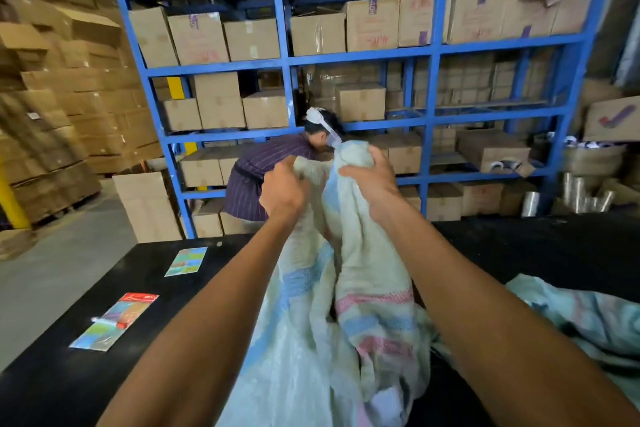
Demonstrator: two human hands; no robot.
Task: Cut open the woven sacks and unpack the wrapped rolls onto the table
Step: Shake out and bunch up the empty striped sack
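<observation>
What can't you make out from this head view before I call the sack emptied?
- Inside of the woven sack: hidden by its own folds, bunched in the left hand and right hand; rolls inside cannot be told.
- Second sack: cut off by the right edge.
- Packet on the black table: print too small.
- Any cutting tool: none identifiable.
</observation>
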